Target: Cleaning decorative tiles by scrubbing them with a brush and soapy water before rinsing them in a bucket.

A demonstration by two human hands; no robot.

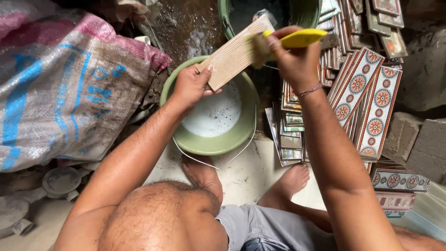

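- Tile (234, 53), a pale ribbed rectangle with its back up, sits tilted above the near green bucket (204, 142), held out over the milky white liquid inside.
- Left hand (189, 87) grips the tile's lower end, fingers wrapped under it and thumb on top.
- Right hand (293, 58) is closed around a yellow-handled brush (297, 38), whose head touches the tile's upper end.
- Second green bucket (304, 11) stands just beyond.
- Patterned tiles (367, 100) are stacked on edge to the right.
- Woven sack (65, 90) lies to the left.
- Bare feet (295, 179) rest on the floor beside the near bucket.
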